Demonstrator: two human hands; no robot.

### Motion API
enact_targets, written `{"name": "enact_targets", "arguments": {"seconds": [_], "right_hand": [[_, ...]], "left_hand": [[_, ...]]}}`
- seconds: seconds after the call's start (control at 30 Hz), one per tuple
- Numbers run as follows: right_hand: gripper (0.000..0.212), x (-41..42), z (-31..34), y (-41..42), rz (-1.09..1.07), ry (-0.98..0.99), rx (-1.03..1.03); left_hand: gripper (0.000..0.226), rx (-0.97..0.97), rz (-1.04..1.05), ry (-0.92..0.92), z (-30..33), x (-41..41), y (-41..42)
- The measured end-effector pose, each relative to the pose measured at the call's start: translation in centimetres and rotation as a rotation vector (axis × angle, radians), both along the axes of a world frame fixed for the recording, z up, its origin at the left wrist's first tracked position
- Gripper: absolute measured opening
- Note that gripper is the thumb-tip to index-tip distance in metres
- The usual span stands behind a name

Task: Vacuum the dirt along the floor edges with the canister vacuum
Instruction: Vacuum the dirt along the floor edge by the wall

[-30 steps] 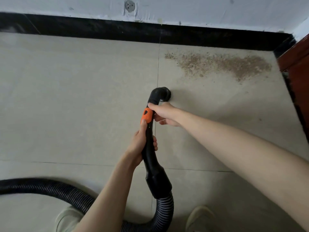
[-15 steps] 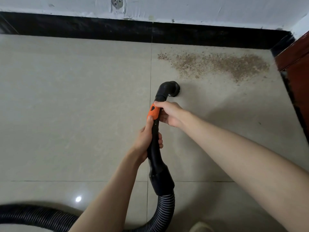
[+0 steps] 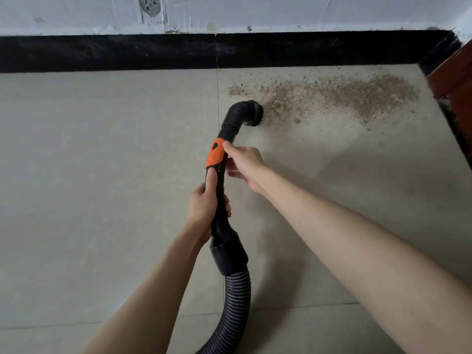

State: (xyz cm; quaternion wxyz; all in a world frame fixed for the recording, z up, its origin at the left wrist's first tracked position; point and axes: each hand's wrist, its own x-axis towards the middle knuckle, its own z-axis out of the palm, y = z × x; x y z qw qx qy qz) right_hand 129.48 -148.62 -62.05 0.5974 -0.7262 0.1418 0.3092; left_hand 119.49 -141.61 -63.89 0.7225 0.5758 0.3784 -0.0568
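A black vacuum wand [image 3: 221, 200] with an orange band [image 3: 216, 154] runs up the middle of the view. Its curved nozzle [image 3: 249, 112] touches the left end of a brown dirt patch [image 3: 337, 94] on the beige tile floor, close to the black baseboard [image 3: 127, 52]. My left hand [image 3: 207, 205] is wrapped around the wand below the orange band, thumb pointing up it. My right hand [image 3: 242, 166] grips the wand at the orange band from the right side. A ribbed black hose [image 3: 232, 307] leaves the wand's lower end and runs off the bottom edge.
A white wall [image 3: 281, 11] with a round patched hole [image 3: 149, 5] rises above the baseboard. A reddish-brown wooden door or cabinet [image 3: 457, 80] stands at the right, forming a corner. Bare beige tiles [image 3: 89, 175] spread to the left.
The nozzle has moved forward and right, from bare tile onto the left end of the dirt patch. The view has come closer to the wall. Both hands kept their grip.
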Motion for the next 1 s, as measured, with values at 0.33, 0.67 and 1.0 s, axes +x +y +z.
{"name": "enact_targets", "arguments": {"seconds": [0.33,0.67,1.0], "right_hand": [[0.036,-14.0,-0.6,-4.7,0.319,0.179,0.058],[0.027,-16.1,2.8,-4.7,0.475,-0.091,-0.081],[0.035,-15.8,4.9,-7.8,0.693,0.256,0.061]], "left_hand": [[0.049,-0.087,-0.03,0.013,1.7,-0.4,1.6],[0.046,-0.103,-0.152,0.104,5.3,-1.6,1.8],[0.055,0.052,-0.422,0.128,6.4,-3.0,0.6]]}}
